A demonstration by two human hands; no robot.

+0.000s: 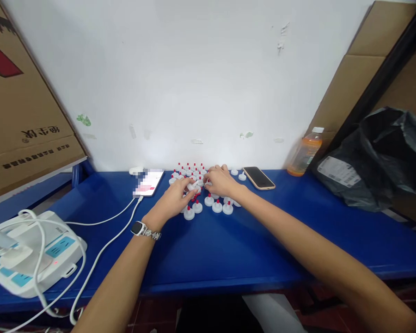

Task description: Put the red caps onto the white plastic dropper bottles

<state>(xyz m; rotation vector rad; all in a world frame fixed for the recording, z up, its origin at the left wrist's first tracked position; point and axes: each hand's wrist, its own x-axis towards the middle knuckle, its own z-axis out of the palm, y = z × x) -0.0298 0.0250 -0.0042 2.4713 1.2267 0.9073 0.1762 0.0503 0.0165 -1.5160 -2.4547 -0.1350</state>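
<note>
- Head view: a long blue tabletop (229, 249) is seen against a white wall, with both bare forearms stretched forward over it.
- A cluster of small white plastic caps with red tips (208, 203) is spread near the wall at the table's middle; some stand in rows behind the hands, others in front of them.
- The left hand (175, 201), with a wristwatch (138, 228) worn on its wrist, is closed around one small white cap (194, 186), pinched at the fingertips.
- The right hand (222, 181) is curled just beside the left, its fingertips met at the same cap; whether it is gripped by this hand too cannot be told.
- A phone with a lit screen (148, 182) lies left of the caps, with a white cable plugged in.
- A dark phone in a tan case (258, 177) lies right of the caps.
- An orange drink bottle (305, 152) and a black plastic bag (377, 157) are set further right.
- A white power strip (31, 254) rests at the near left edge.
</note>
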